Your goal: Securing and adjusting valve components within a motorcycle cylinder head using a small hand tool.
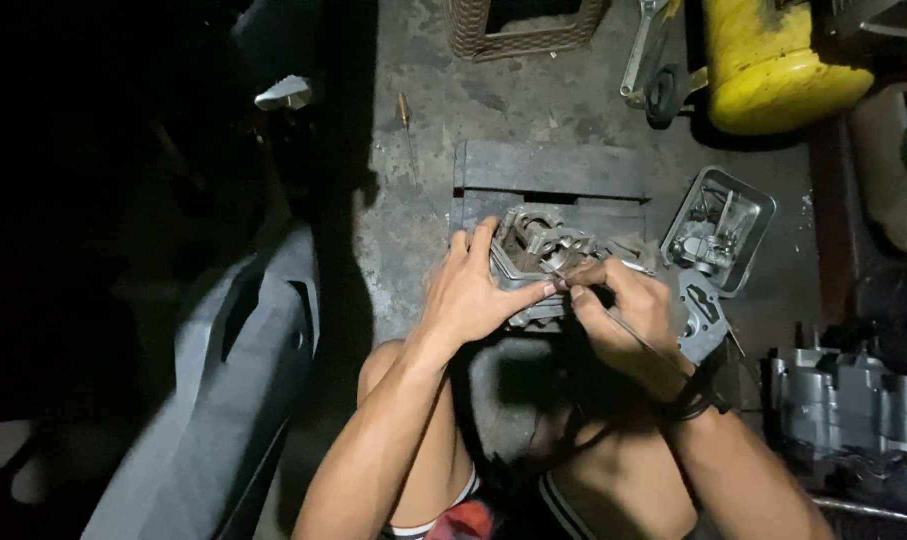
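The left hand (pixel 470 292) clasps a metal engine part (pixel 539 250) on a wooden block (pixel 553 170); the right hand (pixel 628 315) pinches a thin tool (pixel 641 340) against it (a steel tray (pixel 719 230) of small parts and a yellow tank (pixel 773 65) lie nearby).

You are in a rough repair workshop. A stained concrete floor (pixel 423 200) lies under you, with a wrench (pixel 641 45), a metal tray of small parts (pixel 718 230), a yellow tank (pixel 773 65) and an engine case (pixel 843 410) around you.

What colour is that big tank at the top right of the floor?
The tank is bright yellow, seen best in the head view, lying beyond the metal tray.
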